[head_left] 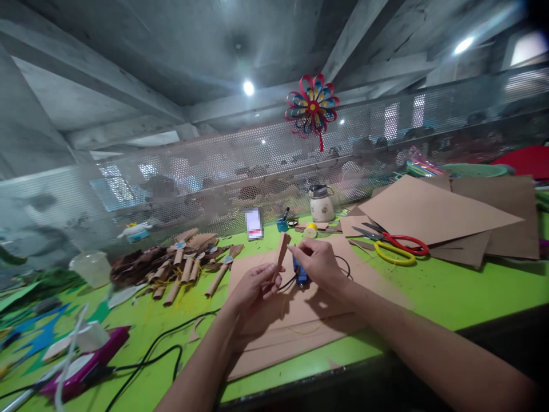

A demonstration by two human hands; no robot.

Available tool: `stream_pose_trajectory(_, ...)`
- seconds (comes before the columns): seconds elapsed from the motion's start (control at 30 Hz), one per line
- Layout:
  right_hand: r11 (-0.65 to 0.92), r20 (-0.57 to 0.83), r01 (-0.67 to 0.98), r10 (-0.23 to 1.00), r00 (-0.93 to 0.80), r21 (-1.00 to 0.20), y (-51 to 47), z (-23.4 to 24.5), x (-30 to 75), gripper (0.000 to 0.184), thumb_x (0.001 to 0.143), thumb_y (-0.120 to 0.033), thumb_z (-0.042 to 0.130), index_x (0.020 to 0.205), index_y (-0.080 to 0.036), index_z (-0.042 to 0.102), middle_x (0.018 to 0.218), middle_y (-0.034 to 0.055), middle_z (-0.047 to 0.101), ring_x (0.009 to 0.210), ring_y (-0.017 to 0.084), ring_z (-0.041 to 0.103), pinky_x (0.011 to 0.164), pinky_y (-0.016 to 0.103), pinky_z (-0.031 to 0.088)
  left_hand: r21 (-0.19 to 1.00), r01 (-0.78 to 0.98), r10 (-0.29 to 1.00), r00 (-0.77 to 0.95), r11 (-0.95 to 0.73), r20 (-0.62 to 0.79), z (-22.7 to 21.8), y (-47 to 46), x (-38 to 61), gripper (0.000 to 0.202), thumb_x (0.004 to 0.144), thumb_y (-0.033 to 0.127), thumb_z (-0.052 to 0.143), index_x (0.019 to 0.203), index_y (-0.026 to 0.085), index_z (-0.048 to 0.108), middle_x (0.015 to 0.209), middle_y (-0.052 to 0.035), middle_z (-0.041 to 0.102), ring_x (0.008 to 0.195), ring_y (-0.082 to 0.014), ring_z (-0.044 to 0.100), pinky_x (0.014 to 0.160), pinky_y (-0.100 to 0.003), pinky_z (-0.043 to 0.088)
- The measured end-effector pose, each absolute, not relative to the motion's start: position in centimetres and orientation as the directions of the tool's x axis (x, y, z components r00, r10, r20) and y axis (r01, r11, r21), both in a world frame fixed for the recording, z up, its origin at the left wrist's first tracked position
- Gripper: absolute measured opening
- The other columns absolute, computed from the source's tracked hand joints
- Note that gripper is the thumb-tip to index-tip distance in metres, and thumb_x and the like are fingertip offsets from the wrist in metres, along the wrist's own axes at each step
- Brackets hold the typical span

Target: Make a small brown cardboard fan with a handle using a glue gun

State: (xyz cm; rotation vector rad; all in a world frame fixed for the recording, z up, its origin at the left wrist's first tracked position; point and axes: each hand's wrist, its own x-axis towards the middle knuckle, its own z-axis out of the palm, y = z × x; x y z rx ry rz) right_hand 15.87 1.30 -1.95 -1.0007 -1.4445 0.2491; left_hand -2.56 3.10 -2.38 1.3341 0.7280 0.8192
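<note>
My left hand grips a narrow folded strip of brown paper, which stands up tilted from its fingers. Close to the strip's upper end, my right hand has its thumb and fingers pinched together. Whatever lies in that pinch is too small to make out. Between the hands, partly covered by the right one, a blue tool with a black cord rests on the paper; it looks like a glue gun. Large brown paper sheets lie stacked beneath both hands.
Rolled brown paper pieces are heaped at left. Red-and-yellow scissors and more brown sheets lie right. A white jug, yellow spool and phone stand along the back. A purple power strip trails cords at front left.
</note>
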Motion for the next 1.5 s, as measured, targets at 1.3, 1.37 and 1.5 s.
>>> stream_pose_trajectory(1.3,0.607,0.654,0.306,0.752,0.076,-0.734,2.1,-2.0,16.3,0.048,0.067,-0.011,0.053,0.114,-0.018,0.059,0.089,0.0034,0.06,0.077,0.016,0.057,0.076,0.032,0.05,0.997,0.079,0.845,0.531,0.024,-0.062,-2.2,2.6,-2.3,0.042,0.076,0.051,0.065,0.086,0.01,0.066,0.056,0.0016,0.05,0.042,-0.0035,0.03,0.041,-0.02,0.015)
stream_pose_trajectory(1.37,0.594,0.643,0.301,0.761,0.089,-0.746,2.0,-2.0,16.2,0.047,0.066,-0.01,0.051,0.112,-0.016,0.06,0.085,0.0029,0.06,0.074,0.016,0.057,0.073,0.031,0.05,0.996,0.082,0.841,0.538,0.026,-0.066,-2.0,2.5,-2.2,0.042,0.076,0.051,0.065,0.086,0.01,0.066,0.055,0.0017,0.05,0.043,-0.0038,0.031,0.041,-0.02,0.015)
stream_pose_trajectory(1.5,0.577,0.629,0.3,0.769,0.111,-0.759,2.1,-2.2,16.2,0.045,0.065,-0.009,0.049,0.107,-0.016,0.061,0.079,0.0012,0.058,0.071,0.016,0.056,0.07,0.03,0.049,0.996,0.09,0.841,0.537,0.019,-0.064,-2.0,2.4,-2.1,0.04,0.078,0.051,0.063,0.085,0.011,0.065,0.058,0.0008,0.051,0.046,-0.0045,0.033,0.044,-0.02,0.017)
